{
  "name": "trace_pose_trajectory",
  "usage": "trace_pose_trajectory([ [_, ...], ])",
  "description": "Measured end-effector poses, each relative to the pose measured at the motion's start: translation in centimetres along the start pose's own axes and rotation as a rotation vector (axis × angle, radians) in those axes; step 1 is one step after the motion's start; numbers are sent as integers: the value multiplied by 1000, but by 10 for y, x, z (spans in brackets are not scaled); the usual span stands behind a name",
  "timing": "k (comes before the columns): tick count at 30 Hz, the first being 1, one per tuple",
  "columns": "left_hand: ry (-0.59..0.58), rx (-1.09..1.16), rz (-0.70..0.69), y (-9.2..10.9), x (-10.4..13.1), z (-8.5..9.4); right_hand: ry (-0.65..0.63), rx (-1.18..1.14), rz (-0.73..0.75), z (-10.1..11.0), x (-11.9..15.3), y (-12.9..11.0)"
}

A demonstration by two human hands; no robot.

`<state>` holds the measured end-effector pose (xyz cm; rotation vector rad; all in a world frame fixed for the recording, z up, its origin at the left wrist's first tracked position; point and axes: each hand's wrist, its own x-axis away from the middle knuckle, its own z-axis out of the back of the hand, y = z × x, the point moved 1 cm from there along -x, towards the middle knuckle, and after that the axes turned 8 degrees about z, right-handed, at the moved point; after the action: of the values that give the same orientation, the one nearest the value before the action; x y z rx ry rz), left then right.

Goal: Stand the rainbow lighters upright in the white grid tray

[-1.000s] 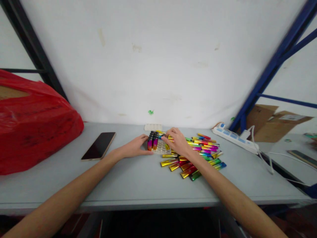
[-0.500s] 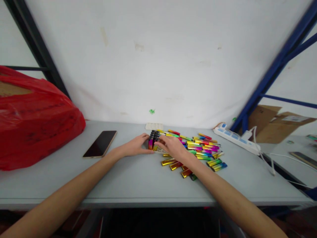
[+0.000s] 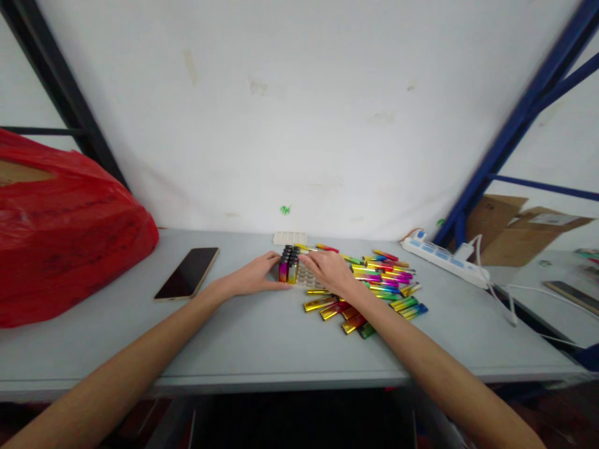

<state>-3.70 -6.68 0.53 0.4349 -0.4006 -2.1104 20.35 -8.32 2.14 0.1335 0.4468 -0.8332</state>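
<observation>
Two rows of shiny lighters [image 3: 283, 270] with black tops stand upright at the left end of a pale tray [image 3: 306, 276] with small compartments. My left hand [image 3: 255, 274] curves around that end of the tray, thumb along the front and fingers at the back, holding it. Over the right part of the tray is my right hand [image 3: 331, 271], its thumb stretched toward the upright lighters. Its other fingers are hidden behind the hand, so I cannot see whether they hold anything. Loose multicoloured lighters [image 3: 369, 279] lie spread under and beyond my right hand.
A phone [image 3: 187, 273] lies to the left, near a big red plastic bag [image 3: 70, 237]. A second pale tray [image 3: 290, 238] rests against the wall. At the right are a white power strip [image 3: 444, 262] with cables and a cardboard box [image 3: 528, 234] beyond the blue frame.
My right hand has moved slightly right, away from the upright lighters, uncovering the tray's compartments. My left hand has stayed at the tray's end. The view has shifted slightly.
</observation>
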Motion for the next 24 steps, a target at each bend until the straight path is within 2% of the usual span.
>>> trace_pose_trajectory([
  [2,-2,-3,2,-1,0,0,68,-7,-8,-5,1,20],
  [5,-13,-16,14,-2,-1,0,80,-6,89,-20,3,51],
  [7,-17,-21,22,-2,-1,0,10,-16,164,-29,4,65],
  [10,-23,-23,19,-2,-1,0,-109,-36,204,-31,2,69],
  [13,-34,-28,-4,-2,-1,2,-173,-2,65,-20,-2,64],
  [17,-40,-42,-13,-3,-1,5,-182,95,-122,-9,-2,64],
  [24,-44,-22,-10,-3,-1,5,-115,-29,-245,-22,-4,83],
])
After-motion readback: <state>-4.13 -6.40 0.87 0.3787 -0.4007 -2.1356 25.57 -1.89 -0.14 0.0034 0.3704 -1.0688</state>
